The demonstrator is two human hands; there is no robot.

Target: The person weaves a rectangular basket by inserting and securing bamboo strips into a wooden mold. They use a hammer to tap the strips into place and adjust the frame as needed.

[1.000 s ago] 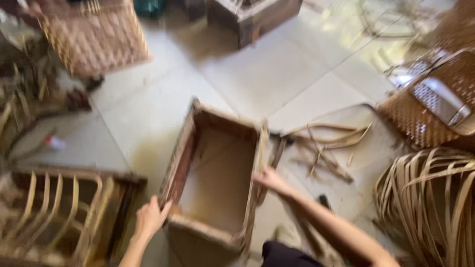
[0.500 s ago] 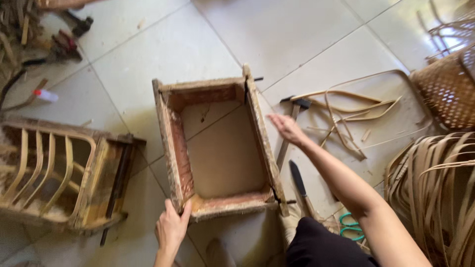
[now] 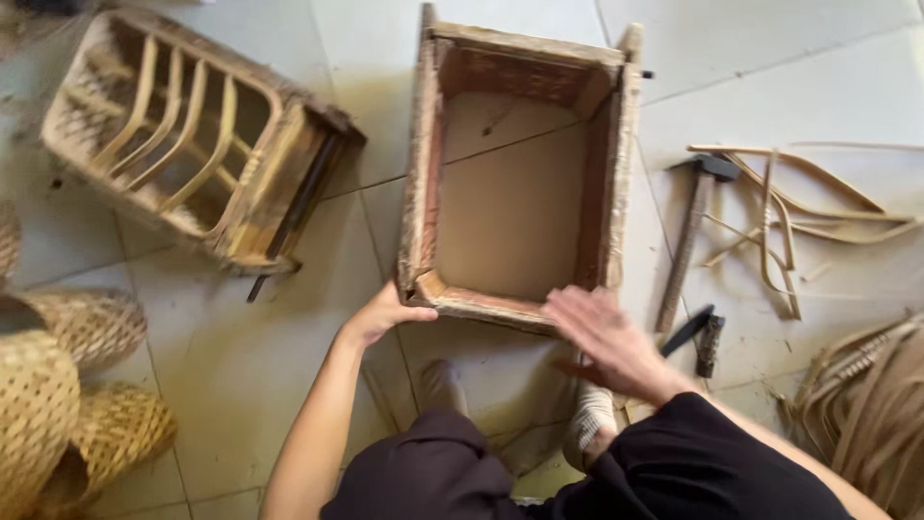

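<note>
**Holding the old woven box frame by its near edge**

Holding on at the near left corner, your left hand (image 3: 383, 314) has its fingers curled over the rim of the woven box frame (image 3: 520, 169). Your right hand (image 3: 604, 337) is flat and wide, with nothing in it, just over the near right part of the same rim; it is a bit blurred, so you cannot tell if it touches.

The box frame sits on the tiled floor (image 3: 780, 58), right in front of your feet, open side up, and you can see the floor through its middle.

It looks stiff, because the corners are wooden posts. It is likely light, since the walls are thin woven cane. The weave looks old and frayed, so it may snap or poke you. Take it by the hard rim or the corner posts, one hand on each side, not by the woven walls.

A hammer (image 3: 688, 236) and a dark knife (image 3: 687, 330) lie just right of the box frame. A second rattan frame (image 3: 192, 144) lies to the left, apart from it.
</note>
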